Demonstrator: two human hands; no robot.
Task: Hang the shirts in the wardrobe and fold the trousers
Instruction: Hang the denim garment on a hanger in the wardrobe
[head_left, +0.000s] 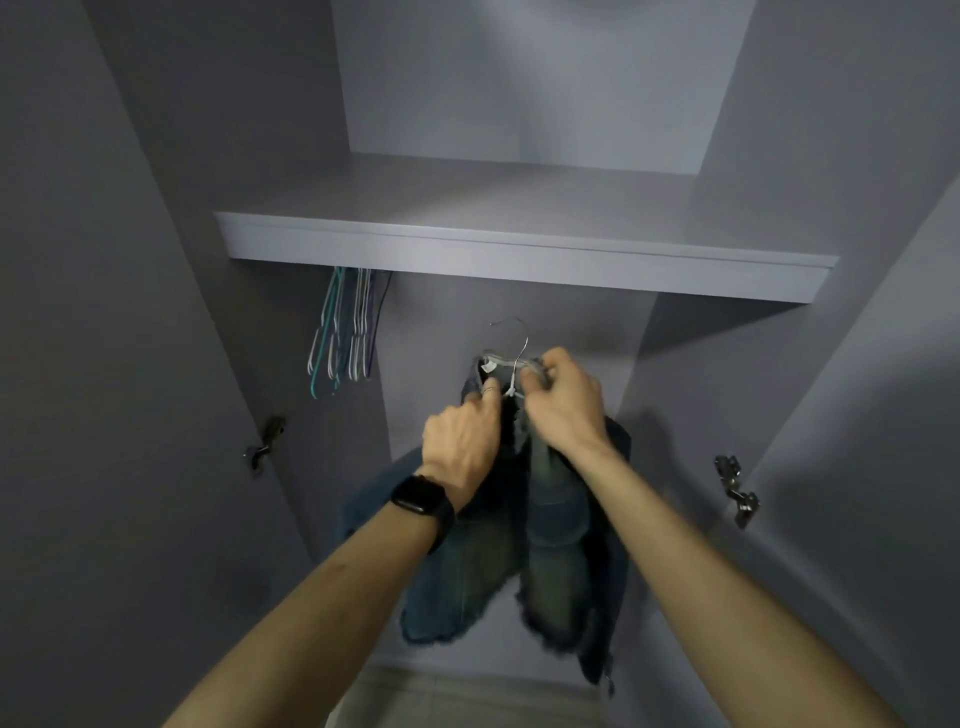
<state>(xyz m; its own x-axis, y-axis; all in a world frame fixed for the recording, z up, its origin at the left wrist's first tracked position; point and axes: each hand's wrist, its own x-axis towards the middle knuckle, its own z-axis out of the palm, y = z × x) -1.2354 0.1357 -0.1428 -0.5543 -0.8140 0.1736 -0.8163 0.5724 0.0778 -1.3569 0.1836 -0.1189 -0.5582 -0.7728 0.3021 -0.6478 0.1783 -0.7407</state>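
A dark denim shirt (550, 561) with frayed hems hangs in front of me inside the open wardrobe. A thin white wire hanger (517, 358) sits in its collar, the hook free in the air below the shelf. My left hand (460, 441), with a black watch on the wrist, pinches the shirt's collar on the left side next to the hanger's neck. My right hand (563, 402) grips the collar on the right side, fingers curled over the cloth. The hanger's arms are hidden inside the shirt.
A grey shelf (519, 254) spans the wardrobe above the hands. Several empty wire hangers (345, 332) hang bunched under its left end. Both doors stand open, with metal hinges at left (262, 447) and right (735, 491). A pale floor strip (467, 696) shows below.
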